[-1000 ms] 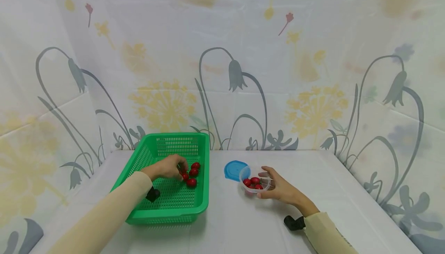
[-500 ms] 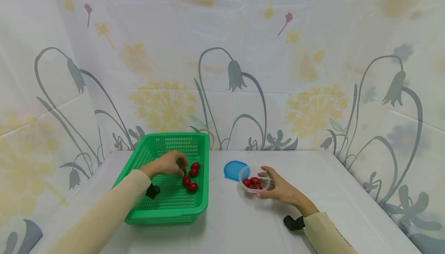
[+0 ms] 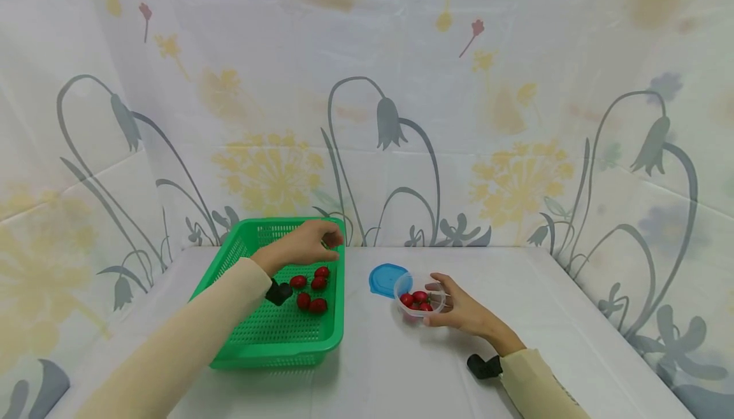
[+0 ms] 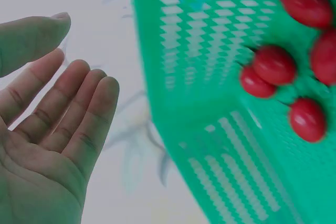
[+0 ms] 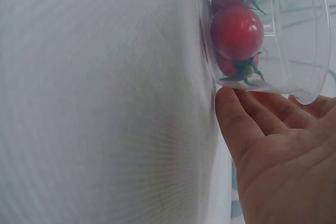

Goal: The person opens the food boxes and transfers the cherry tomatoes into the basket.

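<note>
My left hand (image 3: pixel 306 245) is above the right rim of the green plastic basket (image 3: pixel 275 362). In the left wrist view, the hand (image 4: pixel 52 135) has a bare palm and extended fingers, apart from the basket wall. Several red cherry tomatoes (image 3: pixel 318 305) lie on the basket floor, toward its right side. My right hand (image 3: pixel 467 312) holds a small clear round tub (image 3: pixel 404 282) from its right side. Seen from the right wrist, fingers and thumb span the tub wall (image 5: pixel 294 40), and red cherry tomatoes (image 5: pixel 237 32) with green stems sit inside.
A blue lid (image 3: pixel 385 279) lies flat on the white tablecloth (image 3: pixel 395 368), behind and left of the tub. A flower-printed cloth backdrop (image 3: pixel 367 170) rises behind the table. Black wrist-camera mounts (image 3: pixel 484 367) stick out from the sleeves.
My left hand has risen from among the tomatoes and moved right to above the basket's right rim, uncovering a tomato beneath it. Two front tomatoes shifted slightly. My right hand stays on the tub.
</note>
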Available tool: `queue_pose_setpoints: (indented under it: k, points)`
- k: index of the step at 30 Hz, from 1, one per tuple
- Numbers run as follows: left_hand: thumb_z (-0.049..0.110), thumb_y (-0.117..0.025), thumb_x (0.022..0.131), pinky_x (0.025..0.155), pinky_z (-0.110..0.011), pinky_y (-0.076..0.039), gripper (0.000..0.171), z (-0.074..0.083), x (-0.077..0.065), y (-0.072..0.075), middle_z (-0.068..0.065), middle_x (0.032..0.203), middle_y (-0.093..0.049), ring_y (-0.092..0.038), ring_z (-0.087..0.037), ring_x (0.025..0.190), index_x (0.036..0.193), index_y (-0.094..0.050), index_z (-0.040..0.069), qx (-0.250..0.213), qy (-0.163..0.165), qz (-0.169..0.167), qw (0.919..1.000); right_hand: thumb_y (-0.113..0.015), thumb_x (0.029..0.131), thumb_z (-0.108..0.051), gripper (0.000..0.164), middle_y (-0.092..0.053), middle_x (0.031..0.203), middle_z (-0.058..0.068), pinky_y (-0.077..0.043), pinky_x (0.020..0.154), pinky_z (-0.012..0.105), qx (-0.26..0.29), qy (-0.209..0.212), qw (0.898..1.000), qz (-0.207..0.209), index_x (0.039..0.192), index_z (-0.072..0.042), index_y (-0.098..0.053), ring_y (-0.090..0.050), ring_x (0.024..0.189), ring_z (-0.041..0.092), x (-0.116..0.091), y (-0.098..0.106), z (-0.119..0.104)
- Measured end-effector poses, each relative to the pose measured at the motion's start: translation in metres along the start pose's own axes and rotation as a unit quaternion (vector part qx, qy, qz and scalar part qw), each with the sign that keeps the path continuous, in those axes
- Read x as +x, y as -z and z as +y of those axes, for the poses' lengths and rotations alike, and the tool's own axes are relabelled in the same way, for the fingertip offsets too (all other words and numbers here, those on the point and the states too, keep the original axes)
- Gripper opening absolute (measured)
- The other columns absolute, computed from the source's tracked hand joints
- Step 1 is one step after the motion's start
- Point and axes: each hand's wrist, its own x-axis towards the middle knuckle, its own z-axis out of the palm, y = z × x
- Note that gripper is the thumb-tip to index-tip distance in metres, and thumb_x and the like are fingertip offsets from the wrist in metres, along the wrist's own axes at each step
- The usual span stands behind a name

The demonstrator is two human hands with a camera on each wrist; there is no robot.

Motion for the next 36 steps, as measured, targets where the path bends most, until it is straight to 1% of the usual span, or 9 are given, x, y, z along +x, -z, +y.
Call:
queue_pose_setpoints:
  k: [3, 5, 12, 17, 21, 25, 29, 34, 36]
  points:
    - [0.011, -0.069, 0.085, 0.086, -0.033, -0.049, 0.022, 0.015, 0.013, -0.005, -0.005, 0.104, -0.062, -0.060, -0.027, 0.099, 0.106, -0.063, 0.007, 0.005, -0.021, -0.010, 0.9997, -0.077, 0.077, -0.033, 0.096, -0.036, 0.147, 0.014, -0.033, 0.104, 0.055, 0.002, 0.000, 1.000, -0.003, 0.149, -0.013, -0.017, -0.034, 0.133, 0.043, 0.000, 0.000, 0.000]
    - [0.010, -0.070, 0.085, 0.085, -0.031, -0.049, 0.022, 0.025, 0.022, -0.010, -0.003, 0.103, -0.062, -0.059, -0.027, 0.100, 0.105, -0.062, 0.008, 0.009, -0.026, -0.020, 0.9994, -0.077, 0.077, -0.033, 0.096, -0.036, 0.147, 0.014, -0.034, 0.104, 0.055, 0.005, 0.000, 1.000, -0.005, 0.149, -0.012, -0.017, -0.034, 0.133, 0.042, 0.000, 0.000, -0.001]
    - [0.011, -0.071, 0.084, 0.083, -0.028, -0.049, 0.021, 0.055, 0.051, -0.035, 0.000, 0.101, -0.062, -0.058, -0.023, 0.098, 0.103, -0.064, 0.011, 0.049, -0.024, -0.057, 0.9969, -0.078, 0.077, -0.033, 0.097, -0.037, 0.147, 0.013, -0.036, 0.103, 0.054, 0.009, -0.005, 1.000, -0.004, 0.149, -0.012, -0.017, -0.037, 0.132, 0.040, 0.001, 0.000, -0.002]
    - [0.013, -0.073, 0.083, 0.079, -0.022, -0.049, 0.023, 0.068, 0.068, -0.055, 0.004, 0.099, -0.062, -0.058, -0.019, 0.098, 0.104, -0.064, 0.014, 0.087, -0.026, -0.081, 0.9925, -0.078, 0.077, -0.032, 0.094, -0.036, 0.147, 0.014, -0.037, 0.102, 0.053, 0.012, -0.002, 1.000, -0.007, 0.148, -0.015, -0.019, -0.038, 0.131, 0.039, 0.001, 0.001, -0.001]
    - [0.014, -0.074, 0.082, 0.077, -0.020, -0.049, 0.024, 0.075, 0.080, -0.068, 0.005, 0.098, -0.060, -0.057, -0.016, 0.095, 0.104, -0.064, 0.015, 0.094, -0.028, -0.093, 0.9908, -0.078, 0.077, -0.032, 0.094, -0.036, 0.147, 0.013, -0.037, 0.102, 0.053, 0.013, 0.003, 1.000, -0.008, 0.148, -0.015, -0.019, -0.038, 0.132, 0.038, 0.000, 0.003, 0.000]
    - [0.012, -0.076, 0.080, 0.074, -0.019, -0.049, 0.026, 0.076, 0.088, -0.084, 0.005, 0.096, -0.058, -0.053, -0.012, 0.091, 0.103, -0.063, 0.016, 0.093, -0.014, -0.107, 0.9898, -0.078, 0.077, -0.031, 0.095, -0.036, 0.147, 0.013, -0.039, 0.101, 0.052, 0.016, 0.007, 1.000, -0.011, 0.149, -0.013, -0.018, -0.040, 0.130, 0.036, 0.000, 0.004, 0.000]
    - [0.010, -0.077, 0.079, 0.072, -0.019, -0.049, 0.026, 0.076, 0.093, -0.099, 0.004, 0.096, -0.058, -0.052, -0.012, 0.089, 0.102, -0.064, 0.016, 0.085, 0.000, -0.115, 0.9898, -0.078, 0.077, -0.028, 0.095, -0.037, 0.148, 0.013, -0.040, 0.100, 0.047, 0.019, 0.014, 1.000, -0.011, 0.148, -0.010, -0.017, -0.044, 0.127, 0.033, 0.000, 0.005, 0.002]
    - [0.008, -0.076, 0.080, 0.072, -0.021, -0.050, 0.029, 0.074, 0.097, -0.113, -0.003, 0.104, -0.061, -0.053, -0.013, 0.089, 0.107, -0.065, 0.011, 0.068, 0.013, -0.129, 0.9893, -0.079, 0.077, -0.026, 0.094, -0.037, 0.148, 0.012, -0.040, 0.101, 0.044, 0.024, 0.014, 1.000, -0.004, 0.146, -0.007, -0.018, -0.045, 0.127, 0.030, -0.001, 0.005, 0.001]
    - [0.008, -0.076, 0.081, 0.072, -0.022, -0.050, 0.031, 0.074, 0.098, -0.118, -0.006, 0.108, -0.061, -0.053, -0.013, 0.089, 0.109, -0.065, 0.010, 0.071, 0.017, -0.137, 0.9880, -0.079, 0.077, -0.026, 0.092, -0.037, 0.148, 0.013, -0.041, 0.100, 0.045, 0.024, 0.015, 1.000, -0.001, 0.144, -0.007, -0.020, -0.046, 0.126, 0.032, -0.001, 0.005, 0.000]
